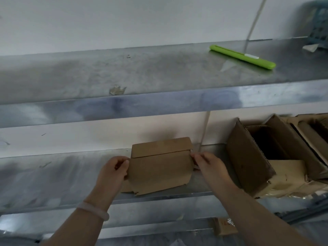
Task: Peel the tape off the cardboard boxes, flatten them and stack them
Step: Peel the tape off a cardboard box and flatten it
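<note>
Two hands hold a small cardboard box on a metal shelf.

Nearest, below the shelf, a cardboard scrap (224, 226) bears red and dark print too blurred to read. The left hand (115, 168), a pale bracelet (95, 211) on its wrist, has its fingers curled on the left edge of the box (159, 166); the right hand (208, 164) has its fingers pinched together at the box's upper right corner. The box sits at the front lip of the lower shelf (53, 174), long axis left to right, flaps closed, no label visible. Bare shelf lies to its left; open boxes (248, 157) crowd just beside it on the right. On the upper shelf (124, 73) a green cutter (242, 56) lies slantwise, with a blue basket (317, 31) beyond it.
</note>
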Tool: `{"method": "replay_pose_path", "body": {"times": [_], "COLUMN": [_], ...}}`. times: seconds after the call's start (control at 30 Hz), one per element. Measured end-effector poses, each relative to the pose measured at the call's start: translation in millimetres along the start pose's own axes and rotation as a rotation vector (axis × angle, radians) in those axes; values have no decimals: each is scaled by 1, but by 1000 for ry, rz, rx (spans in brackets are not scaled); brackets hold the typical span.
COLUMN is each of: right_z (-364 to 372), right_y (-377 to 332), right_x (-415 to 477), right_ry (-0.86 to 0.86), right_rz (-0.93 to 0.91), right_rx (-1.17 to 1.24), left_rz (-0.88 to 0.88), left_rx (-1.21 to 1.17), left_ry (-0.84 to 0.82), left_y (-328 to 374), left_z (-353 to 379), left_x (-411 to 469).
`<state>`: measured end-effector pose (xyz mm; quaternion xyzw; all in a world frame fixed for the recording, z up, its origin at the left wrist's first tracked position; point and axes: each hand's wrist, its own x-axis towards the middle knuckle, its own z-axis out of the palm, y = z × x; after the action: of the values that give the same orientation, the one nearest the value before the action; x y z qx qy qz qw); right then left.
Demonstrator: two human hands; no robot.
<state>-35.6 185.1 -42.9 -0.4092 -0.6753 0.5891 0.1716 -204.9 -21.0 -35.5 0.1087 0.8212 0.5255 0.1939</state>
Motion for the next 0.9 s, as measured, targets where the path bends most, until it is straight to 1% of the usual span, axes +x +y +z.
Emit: {"method": "replay_pose_path", "body": {"times": [0.07, 0.1, 0.17, 0.23, 0.3, 0.37, 0.47, 0.53, 0.6, 0.67, 0.7, 0.8, 0.83, 0.9], "right_z": [1, 0, -1, 1, 2, 1, -2, -3, -2, -2, -2, -4, -6, -8], "right_y": [-5, -7, -10, -15, -17, -19, -20, -22, -24, -24, -24, -23, -23, -25], "right_x": [0, 0, 1, 0, 0, 0, 3, 4, 5, 6, 6, 5, 5, 3], "right_ry": [-12, -20, -45, -68, -82, -100, -151, -166, -159, -135, -124, -136, -159, -220], "right_rz": [164, 201, 246, 283, 308, 303, 288, 273, 243, 230, 230, 237, 238, 231], "right_rx": [275, 336, 355, 386, 377, 282, 255, 252, 185, 129, 125, 125, 111, 71], "left_rz": [-83, -134, -195, -204, -199, -206, -193, -137, -79, -51, -50, -25, 4, 121], "left_rx": [-222, -334, -477, -508, -487, -437, -313, -247, -198, -172, -167, -158, -113, 48], "left_ry": [-49, -86, -160, -233, -322, -409, -462, -439, -354, -287, -280, -350, -377, -412], "left_y": [3, 4, 5, 3, 3, 5, 9, 11, 10, 6, 4, 2, 4, 9], "left_z": [-5, -7, -12, -19, -25, -28, -33, -34, -32, -30, -29, -31, -31, -31], "left_x": [-2, -3, -2, 0, 1, 2, 4, 3, 3, 2, 2, 0, -1, -1]}}
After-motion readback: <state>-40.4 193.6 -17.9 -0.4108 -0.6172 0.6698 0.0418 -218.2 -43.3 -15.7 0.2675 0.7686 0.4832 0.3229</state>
